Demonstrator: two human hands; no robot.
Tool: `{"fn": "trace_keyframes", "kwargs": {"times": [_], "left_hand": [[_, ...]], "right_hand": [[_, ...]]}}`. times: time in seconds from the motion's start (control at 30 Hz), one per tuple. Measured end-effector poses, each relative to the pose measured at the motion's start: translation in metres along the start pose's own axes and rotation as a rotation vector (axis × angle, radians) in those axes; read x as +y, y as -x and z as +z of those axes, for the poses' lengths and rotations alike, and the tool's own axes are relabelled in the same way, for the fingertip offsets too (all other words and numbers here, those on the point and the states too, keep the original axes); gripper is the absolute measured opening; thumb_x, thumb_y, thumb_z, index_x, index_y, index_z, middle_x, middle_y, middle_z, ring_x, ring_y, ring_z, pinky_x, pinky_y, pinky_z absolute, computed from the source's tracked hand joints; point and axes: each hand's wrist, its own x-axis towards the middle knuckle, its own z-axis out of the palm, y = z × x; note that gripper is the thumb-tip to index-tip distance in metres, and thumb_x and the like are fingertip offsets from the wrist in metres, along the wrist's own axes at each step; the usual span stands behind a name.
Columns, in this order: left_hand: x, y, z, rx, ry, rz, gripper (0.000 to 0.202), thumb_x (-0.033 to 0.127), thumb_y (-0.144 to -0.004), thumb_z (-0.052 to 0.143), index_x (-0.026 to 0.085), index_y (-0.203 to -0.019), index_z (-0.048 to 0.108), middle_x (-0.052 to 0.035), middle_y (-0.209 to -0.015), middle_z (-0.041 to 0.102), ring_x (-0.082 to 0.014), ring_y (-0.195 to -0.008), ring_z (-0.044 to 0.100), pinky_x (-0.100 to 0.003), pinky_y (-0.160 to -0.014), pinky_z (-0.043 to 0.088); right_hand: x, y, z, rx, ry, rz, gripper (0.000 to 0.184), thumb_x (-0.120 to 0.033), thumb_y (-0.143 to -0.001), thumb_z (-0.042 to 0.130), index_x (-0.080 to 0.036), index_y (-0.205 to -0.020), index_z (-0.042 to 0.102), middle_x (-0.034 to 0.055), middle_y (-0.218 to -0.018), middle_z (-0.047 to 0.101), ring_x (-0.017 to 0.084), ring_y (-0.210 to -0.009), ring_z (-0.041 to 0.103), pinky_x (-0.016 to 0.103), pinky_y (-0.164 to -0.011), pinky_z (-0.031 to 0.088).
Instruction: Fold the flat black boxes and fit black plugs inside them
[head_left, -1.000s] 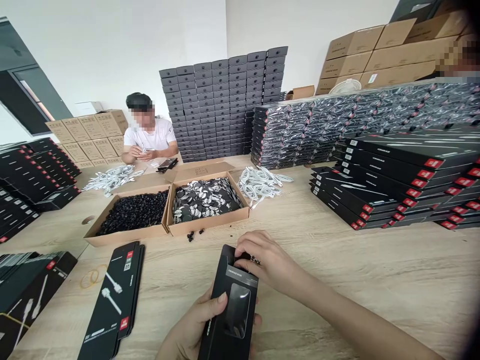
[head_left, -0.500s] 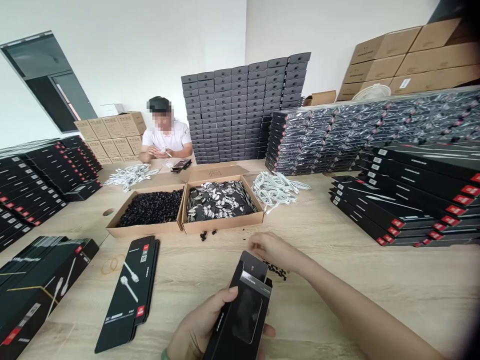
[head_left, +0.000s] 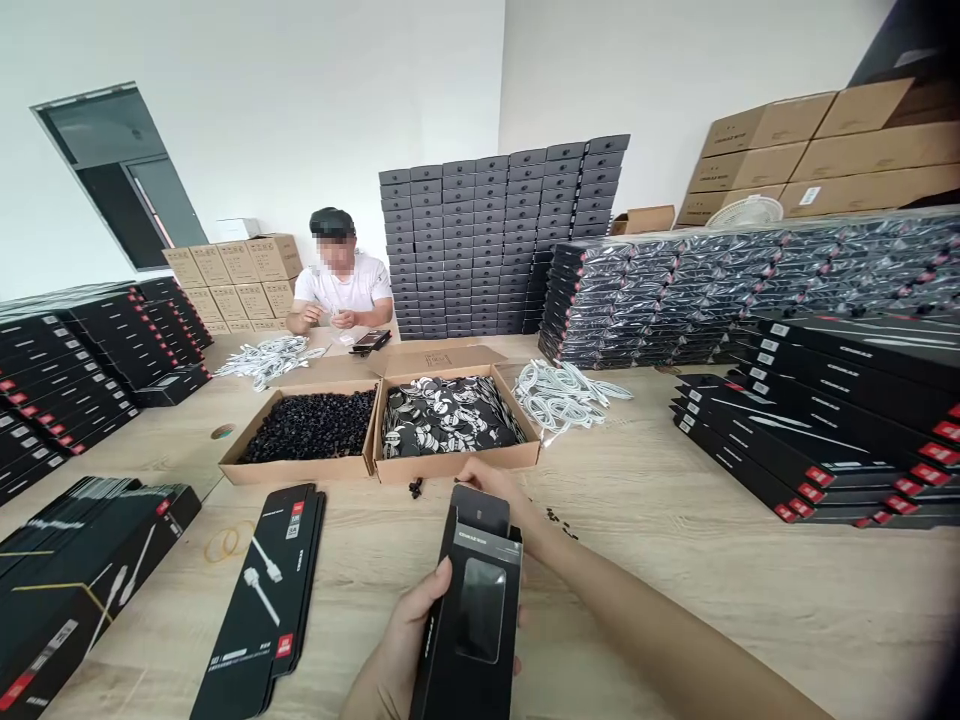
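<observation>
My left hand (head_left: 401, 640) is closed around a slim black carton (head_left: 469, 610) with a clear window, held upright over the wooden table (head_left: 675, 560), its top flap open. My right hand (head_left: 499, 485) reaches forward just behind that flap, close to the front wall of a cardboard tray of black-and-white packets (head_left: 457, 462). The flap hides its fingers. A few small black pieces (head_left: 415, 488) lie on the table beside that hand, and more small black pieces (head_left: 559, 520) lie under my forearm.
A second tray (head_left: 300, 468) holds several small black parts. White cables (head_left: 562, 395) lie behind the trays. Flat black packages (head_left: 262, 590) and a rubber band (head_left: 225, 540) lie at left. Stacked black boxes (head_left: 825, 420) fill the right. A seated person (head_left: 341, 285) works opposite.
My right hand left the carton's top and moved forward toward the tray. The flap now stands open. My view has shifted left and back.
</observation>
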Motion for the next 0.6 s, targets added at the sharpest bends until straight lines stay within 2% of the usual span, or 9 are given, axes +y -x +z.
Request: {"fn": "trace_keyframes", "kwargs": {"times": [0.07, 0.17, 0.23, 0.33, 0.4, 0.5, 0.6], "left_hand": [[0.003, 0.001, 0.001, 0.063, 0.003, 0.021, 0.064, 0.056, -0.087, 0.048, 0.004, -0.122, 0.062, -0.0178, -0.103, 0.074, -0.024, -0.072, 0.071, -0.032, -0.072, 0.047], [0.005, 0.002, 0.001, 0.146, -0.02, 0.068, 0.059, 0.053, -0.084, 0.056, 0.007, -0.118, 0.065, -0.0179, -0.105, 0.074, -0.0253, -0.073, 0.071, -0.034, -0.072, 0.049], [0.006, 0.002, 0.002, 0.186, -0.059, 0.119, 0.054, 0.051, -0.082, 0.06, 0.01, -0.117, 0.065, -0.0167, -0.106, 0.074, -0.0256, -0.074, 0.071, -0.036, -0.074, 0.05], [0.006, 0.002, 0.005, 0.238, -0.144, 0.186, 0.053, 0.05, -0.081, 0.064, 0.013, -0.119, 0.065, -0.0163, -0.106, 0.074, -0.0259, -0.077, 0.071, -0.038, -0.076, 0.052], [0.004, 0.001, 0.006, 0.255, -0.189, 0.223, 0.059, 0.05, -0.078, 0.067, 0.016, -0.126, 0.06, -0.0163, -0.108, 0.074, -0.0296, -0.088, 0.071, -0.04, -0.078, 0.053], [-0.001, 0.0, 0.005, 0.223, -0.21, 0.264, 0.075, 0.048, -0.071, 0.076, 0.024, -0.138, 0.051, -0.0132, -0.113, 0.073, -0.0344, -0.107, 0.066, -0.045, -0.087, 0.052], [-0.006, 0.0, 0.004, 0.205, -0.213, 0.264, 0.078, 0.046, -0.067, 0.081, 0.027, -0.137, 0.053, -0.0095, -0.116, 0.073, -0.0336, -0.113, 0.064, -0.045, -0.097, 0.047]], "right_hand": [[-0.004, 0.009, -0.021, 0.039, -0.052, 0.039, 0.028, -0.047, -0.085, 0.059, -0.02, -0.078, 0.061, 0.0006, -0.075, 0.064, 0.021, -0.076, 0.062, 0.034, -0.071, 0.048], [-0.019, 0.022, -0.048, 0.101, -0.115, 0.07, 0.034, -0.053, -0.079, 0.063, -0.019, -0.086, 0.062, 0.004, -0.086, 0.066, 0.022, -0.083, 0.062, 0.036, -0.076, 0.049], [-0.035, 0.032, -0.058, 0.131, -0.191, 0.091, 0.035, -0.053, -0.079, 0.066, -0.02, -0.09, 0.064, 0.0057, -0.094, 0.067, 0.022, -0.088, 0.061, 0.036, -0.079, 0.048], [-0.057, 0.047, -0.057, 0.142, -0.289, 0.111, 0.031, -0.045, -0.075, 0.072, -0.023, -0.092, 0.06, 0.0031, -0.089, 0.067, 0.021, -0.087, 0.059, 0.035, -0.079, 0.046], [-0.067, 0.054, -0.051, 0.118, -0.324, 0.124, 0.031, -0.038, -0.073, 0.073, -0.024, -0.093, 0.053, -0.0006, -0.079, 0.065, 0.019, -0.08, 0.057, 0.034, -0.077, 0.044], [-0.073, 0.058, -0.04, 0.087, -0.374, 0.17, 0.031, -0.031, -0.072, 0.071, -0.025, -0.09, 0.046, -0.0045, -0.072, 0.06, 0.017, -0.071, 0.052, 0.031, -0.071, 0.041], [-0.072, 0.06, -0.035, 0.091, -0.408, 0.183, 0.029, -0.027, -0.072, 0.068, -0.025, -0.086, 0.043, -0.0058, -0.071, 0.058, 0.015, -0.067, 0.048, 0.03, -0.067, 0.039]]}}
